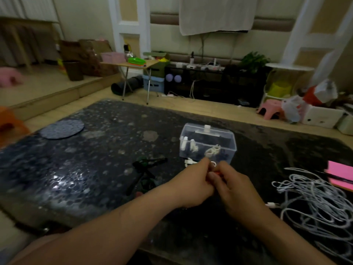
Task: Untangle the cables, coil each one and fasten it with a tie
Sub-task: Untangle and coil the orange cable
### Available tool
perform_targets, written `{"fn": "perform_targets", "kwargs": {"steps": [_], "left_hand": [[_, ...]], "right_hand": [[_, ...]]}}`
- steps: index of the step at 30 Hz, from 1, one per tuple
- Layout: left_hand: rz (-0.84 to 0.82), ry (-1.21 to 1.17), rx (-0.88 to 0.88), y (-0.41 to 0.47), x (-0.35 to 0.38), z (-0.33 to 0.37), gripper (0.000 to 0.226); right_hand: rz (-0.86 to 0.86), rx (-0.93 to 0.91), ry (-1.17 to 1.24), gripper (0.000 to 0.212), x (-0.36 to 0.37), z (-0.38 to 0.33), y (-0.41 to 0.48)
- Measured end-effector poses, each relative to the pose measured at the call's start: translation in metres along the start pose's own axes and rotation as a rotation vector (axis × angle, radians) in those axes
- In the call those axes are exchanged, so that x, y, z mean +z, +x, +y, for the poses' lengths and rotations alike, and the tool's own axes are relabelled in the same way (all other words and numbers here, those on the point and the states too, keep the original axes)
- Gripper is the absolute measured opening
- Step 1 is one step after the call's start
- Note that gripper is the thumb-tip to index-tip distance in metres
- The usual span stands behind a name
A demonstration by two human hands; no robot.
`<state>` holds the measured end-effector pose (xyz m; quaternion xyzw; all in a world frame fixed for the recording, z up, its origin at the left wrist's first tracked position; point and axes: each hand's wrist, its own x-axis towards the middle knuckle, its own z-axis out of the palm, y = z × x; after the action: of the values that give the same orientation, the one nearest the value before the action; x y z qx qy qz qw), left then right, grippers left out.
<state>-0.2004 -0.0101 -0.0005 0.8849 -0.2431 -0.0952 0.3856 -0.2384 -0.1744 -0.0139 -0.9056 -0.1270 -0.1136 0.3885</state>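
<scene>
My left hand [193, 183] and my right hand [232, 186] meet above the dark table [86, 169], fingers pinched together on a small white and orange item, apparently a tie [214, 167]; most of it is hidden by my fingers. Just beyond them stands a clear plastic box [207, 143] with white ties inside. A white connector [189, 162] lies in front of the box. A tangled heap of white cables [317, 203] lies on the table at the right. A dark bundle of black and green cable [147, 175] rests left of my hands.
A round grey mat [62, 129] lies at the table's far left. A pink pad with a dark pen [340, 175] sits at the right edge. Beyond the table are a folding table, black shelving, pink stools and boxes on the floor.
</scene>
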Motion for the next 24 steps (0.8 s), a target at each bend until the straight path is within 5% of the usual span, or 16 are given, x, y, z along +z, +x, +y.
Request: {"fn": "perform_targets", "kwargs": {"steps": [2, 18, 22, 24], "left_hand": [[-0.02, 0.079, -0.022, -0.005, -0.007, -0.004, 0.012], [0.05, 0.384, 0.079, -0.03, -0.058, -0.046, 0.023], [0.354, -0.127, -0.08, -0.023, -0.107, -0.058, 0.032], [0.53, -0.465, -0.184, -0.021, -0.135, -0.076, 0.033]], "right_hand": [[0.02, 0.03, -0.015, 0.019, 0.008, 0.001, 0.005], [0.003, 0.223, 0.216, 0.017, 0.046, -0.052, 0.035], [-0.031, 0.324, 0.231, 0.032, 0.056, -0.07, 0.067], [-0.174, 0.272, 0.035, 0.028, 0.074, -0.068, 0.09]]}}
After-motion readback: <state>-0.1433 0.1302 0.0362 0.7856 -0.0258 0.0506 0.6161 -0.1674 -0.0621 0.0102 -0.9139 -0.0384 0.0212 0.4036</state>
